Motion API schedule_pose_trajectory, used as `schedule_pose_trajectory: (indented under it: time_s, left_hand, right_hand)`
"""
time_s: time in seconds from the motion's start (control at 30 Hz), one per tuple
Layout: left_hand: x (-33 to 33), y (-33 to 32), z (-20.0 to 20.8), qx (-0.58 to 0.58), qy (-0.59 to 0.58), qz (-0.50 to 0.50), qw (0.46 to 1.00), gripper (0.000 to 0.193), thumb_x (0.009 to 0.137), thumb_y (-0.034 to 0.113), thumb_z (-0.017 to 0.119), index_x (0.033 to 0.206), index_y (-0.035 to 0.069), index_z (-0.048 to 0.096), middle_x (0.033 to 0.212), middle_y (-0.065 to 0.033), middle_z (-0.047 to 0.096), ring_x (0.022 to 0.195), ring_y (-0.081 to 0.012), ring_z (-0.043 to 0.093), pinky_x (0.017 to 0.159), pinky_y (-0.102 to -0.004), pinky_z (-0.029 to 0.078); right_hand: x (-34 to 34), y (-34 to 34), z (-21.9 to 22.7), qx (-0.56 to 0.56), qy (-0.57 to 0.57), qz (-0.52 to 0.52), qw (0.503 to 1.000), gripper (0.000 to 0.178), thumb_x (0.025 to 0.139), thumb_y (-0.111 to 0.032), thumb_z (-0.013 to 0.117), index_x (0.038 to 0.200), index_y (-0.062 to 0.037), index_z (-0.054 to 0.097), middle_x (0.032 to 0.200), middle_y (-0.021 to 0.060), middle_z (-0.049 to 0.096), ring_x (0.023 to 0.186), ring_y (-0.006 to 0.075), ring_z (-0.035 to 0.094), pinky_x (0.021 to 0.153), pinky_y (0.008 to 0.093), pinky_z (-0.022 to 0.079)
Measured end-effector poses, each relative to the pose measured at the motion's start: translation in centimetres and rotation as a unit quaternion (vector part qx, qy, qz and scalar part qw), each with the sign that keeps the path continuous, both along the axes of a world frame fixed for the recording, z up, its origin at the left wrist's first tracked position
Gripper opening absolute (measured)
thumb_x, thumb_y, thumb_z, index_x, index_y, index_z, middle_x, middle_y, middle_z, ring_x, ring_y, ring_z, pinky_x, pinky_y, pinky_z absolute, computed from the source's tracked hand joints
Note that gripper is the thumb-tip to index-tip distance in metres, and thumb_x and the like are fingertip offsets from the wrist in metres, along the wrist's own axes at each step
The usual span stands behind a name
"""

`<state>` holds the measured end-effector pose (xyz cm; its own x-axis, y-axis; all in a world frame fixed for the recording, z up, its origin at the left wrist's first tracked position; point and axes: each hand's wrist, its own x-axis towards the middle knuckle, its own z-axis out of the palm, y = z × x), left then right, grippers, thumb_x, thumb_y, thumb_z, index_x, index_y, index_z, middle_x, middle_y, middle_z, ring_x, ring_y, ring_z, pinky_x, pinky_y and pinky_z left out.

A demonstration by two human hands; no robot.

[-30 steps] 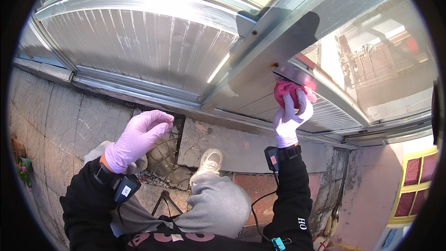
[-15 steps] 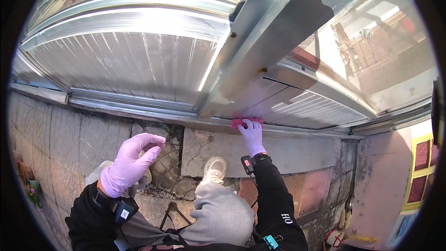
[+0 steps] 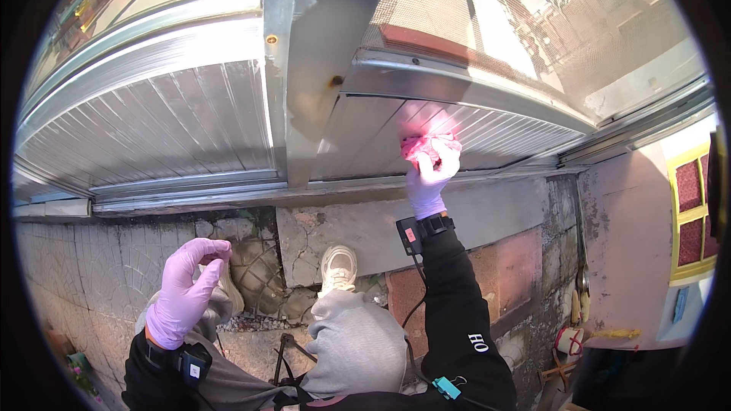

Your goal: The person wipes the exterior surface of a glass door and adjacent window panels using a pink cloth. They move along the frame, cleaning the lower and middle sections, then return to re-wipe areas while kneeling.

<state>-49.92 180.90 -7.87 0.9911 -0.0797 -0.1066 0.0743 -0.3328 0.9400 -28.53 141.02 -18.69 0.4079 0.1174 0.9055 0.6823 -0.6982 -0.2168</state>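
Observation:
My right hand (image 3: 432,179), in a pale purple glove, grips a bright pink cloth (image 3: 426,146). It presses the cloth against the lower ribbed metal panel (image 3: 365,137) of the right-hand door, which picks up a pink reflection around it. Over the paving to the left, my left hand (image 3: 185,289) hangs in a matching glove, touching nothing. Its fingers are bent, with a gap between them and the thumb, and I see nothing in it.
A metal post (image 3: 301,68) divides the right door from the left ribbed panel (image 3: 152,129). My shoe (image 3: 338,266) stands by the concrete step (image 3: 487,217). A pink wall with a yellow-framed window (image 3: 693,209) rises at right, and a thin black stand (image 3: 285,354) is near my legs.
My right hand and the cloth have moved up and right, from the panel's bottom edge onto its face. My left hand has dropped lower and left. The view has shifted right.

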Motion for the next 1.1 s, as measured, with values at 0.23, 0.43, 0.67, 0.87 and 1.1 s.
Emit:
schedule_pose_trajectory:
  time_s: [0.23,0.43,0.67,0.87,1.1]
  left_hand:
    - [0.7,-0.1,-0.8,0.045,0.007,0.006,0.999,0.021,0.09,0.0,0.064,0.111,-0.003,0.066,0.097,-0.0102,0.068,0.089,-0.0171,0.065,0.083,-0.0301,0.052]
    - [0.5,-0.5,-1.0,0.056,-0.003,-0.026,0.998,0.02,0.091,0.001,0.063,0.11,-0.002,0.066,0.098,-0.0092,0.068,0.09,-0.0169,0.066,0.082,-0.0296,0.052]
    - [0.5,-0.3,-2.7,0.035,0.034,-0.012,0.999,0.021,0.093,0.0,0.061,0.114,-0.003,0.063,0.101,-0.0094,0.068,0.094,-0.0152,0.065,0.088,-0.0283,0.052]
    - [1.1,-0.2,-3.2,0.113,0.022,-0.042,0.992,0.02,0.092,0.002,0.062,0.112,-0.003,0.065,0.1,-0.0087,0.067,0.094,-0.0153,0.065,0.087,-0.0289,0.051]
    - [1.5,-0.7,-3.0,0.128,0.025,-0.076,0.989,0.021,0.091,0.001,0.062,0.112,-0.002,0.065,0.101,-0.0103,0.068,0.094,-0.0175,0.066,0.086,-0.03,0.052]
  right_hand:
    - [-4.0,0.4,-12.0,0.007,0.338,-0.217,0.916,0.033,0.072,0.004,0.069,0.101,-0.0079,0.059,0.115,0.0165,0.056,0.108,0.0365,0.053,0.095,0.0448,0.045]
    - [-1.3,-0.9,-2.4,0.433,0.226,-0.197,0.85,0.033,0.083,0.007,0.062,0.114,0.0001,0.051,0.114,0.0139,0.053,0.111,0.0283,0.053,0.103,0.0391,0.041]
    - [2.0,-0.7,9.4,0.323,-0.077,-0.115,0.936,0.05,0.09,-0.015,0.058,0.134,0.0047,0.047,0.136,0.0235,0.049,0.127,0.0377,0.047,0.111,0.0464,0.033]
    - [1.5,-1.2,-2.5,0.215,-0.06,-0.247,0.943,0.056,0.092,-0.012,0.054,0.144,0.0056,0.039,0.146,0.0283,0.041,0.134,0.0459,0.041,0.113,0.05,0.03]
    - [0.2,-4.9,-9.6,0.508,0.334,-0.212,0.765,0.049,0.09,0.002,0.057,0.138,0.0066,0.047,0.137,0.0221,0.051,0.125,0.0323,0.053,0.109,0.0391,0.039]
